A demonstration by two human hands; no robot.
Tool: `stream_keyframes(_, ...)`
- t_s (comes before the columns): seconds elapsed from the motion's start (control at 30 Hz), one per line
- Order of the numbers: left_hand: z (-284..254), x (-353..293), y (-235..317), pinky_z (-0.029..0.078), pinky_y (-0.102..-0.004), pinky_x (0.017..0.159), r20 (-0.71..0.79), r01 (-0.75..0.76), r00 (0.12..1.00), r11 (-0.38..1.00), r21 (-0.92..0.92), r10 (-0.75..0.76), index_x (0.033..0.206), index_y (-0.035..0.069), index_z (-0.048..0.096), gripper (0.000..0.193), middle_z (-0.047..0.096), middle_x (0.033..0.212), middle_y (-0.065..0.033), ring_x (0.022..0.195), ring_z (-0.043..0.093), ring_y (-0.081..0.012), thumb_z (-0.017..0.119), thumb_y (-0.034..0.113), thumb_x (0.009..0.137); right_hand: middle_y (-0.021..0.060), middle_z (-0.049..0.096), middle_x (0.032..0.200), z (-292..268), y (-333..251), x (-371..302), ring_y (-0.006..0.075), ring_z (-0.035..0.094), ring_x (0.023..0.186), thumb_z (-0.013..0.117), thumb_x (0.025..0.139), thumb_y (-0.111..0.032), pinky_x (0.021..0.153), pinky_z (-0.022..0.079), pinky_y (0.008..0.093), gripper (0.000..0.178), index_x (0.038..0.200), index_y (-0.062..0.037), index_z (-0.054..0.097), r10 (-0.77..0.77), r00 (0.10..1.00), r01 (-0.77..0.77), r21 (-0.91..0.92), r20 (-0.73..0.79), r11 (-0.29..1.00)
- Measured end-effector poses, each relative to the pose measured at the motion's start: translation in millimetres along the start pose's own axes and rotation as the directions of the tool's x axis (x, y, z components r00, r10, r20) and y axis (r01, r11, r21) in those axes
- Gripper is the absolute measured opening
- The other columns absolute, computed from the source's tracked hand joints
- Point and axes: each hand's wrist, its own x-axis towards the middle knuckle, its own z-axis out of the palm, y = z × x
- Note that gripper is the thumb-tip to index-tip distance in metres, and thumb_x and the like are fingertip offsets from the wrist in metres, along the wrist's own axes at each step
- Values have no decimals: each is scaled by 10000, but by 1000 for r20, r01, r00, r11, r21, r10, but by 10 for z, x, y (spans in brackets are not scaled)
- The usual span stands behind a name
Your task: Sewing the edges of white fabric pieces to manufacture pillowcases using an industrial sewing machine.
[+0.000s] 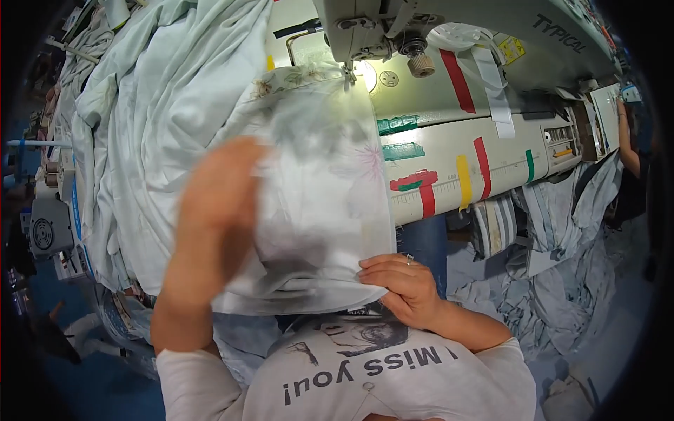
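A white cloth (319, 189) with a faint floral print lies across the sewing machine bed, its top edge under the presser foot (349, 72). My right hand (408, 286), with a ring on one finger, pinches the cloth's near right edge close to my body. Above the left part of the cloth is my left hand (228, 184), smeared by motion. Its fingers cannot be made out, nor whether it touches the cloth. Folds bunch up along the near edge between my two arms.
The sewing machine head (435, 28) overhangs the far side. Red, yellow and green tape strips (463, 181) mark the machine bed at right. A large heap of pale fabric (140, 126) fills the left. Crumpled cloth (554, 302) lies lower right. Another person's arm (627, 140) shows far right.
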Motion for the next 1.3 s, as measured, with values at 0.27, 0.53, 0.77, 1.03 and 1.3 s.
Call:
stream_keyframes(0.27,959,561,-228,291,-583,1091,84,-123,988,990,-68,128,1320,104,516,525,444,1434,-131,1367,374,-325,648,336,868,163,714,959,-68,-30,-16,336,677,1003,608,841,-18,883,509,404,159,965,49,683,86,996,-87,223,17,971)
stream_keyframes(0.53,961,670,-203,272,-595,1102,111,-120,985,987,-112,132,1349,120,496,546,432,1449,-128,1375,365,-327,641,354,878,169,707,995,-211,-40,92,343,675,988,670,828,-71,879,507,417,201,990,47,682,83,995,-89,139,52,986)
stream_keyframes(0.77,740,572,-110,313,-543,1085,206,-84,973,989,-120,107,1300,80,521,510,453,1397,-167,1308,403,-361,664,301,863,169,677,1040,-1280,-25,864,339,631,958,680,796,-53,886,473,412,250,1042,-12,680,-110,938,-100,-559,-329,823)
stream_keyframes(1.03,675,774,443,408,-445,1027,-33,-323,936,820,-472,350,1220,0,556,402,501,1330,-169,1200,493,-373,656,89,841,148,647,976,-1301,5,1169,334,612,895,636,753,22,774,462,386,122,858,-35,609,-245,958,-48,-929,-147,367)
stream_keyframes(1.3,759,893,519,433,-280,585,220,51,951,590,-806,218,979,33,619,145,592,750,-62,621,531,-164,656,147,899,78,650,777,-1174,-301,716,124,527,585,614,896,-22,556,386,239,147,1040,-22,648,42,986,-108,-415,-164,903)
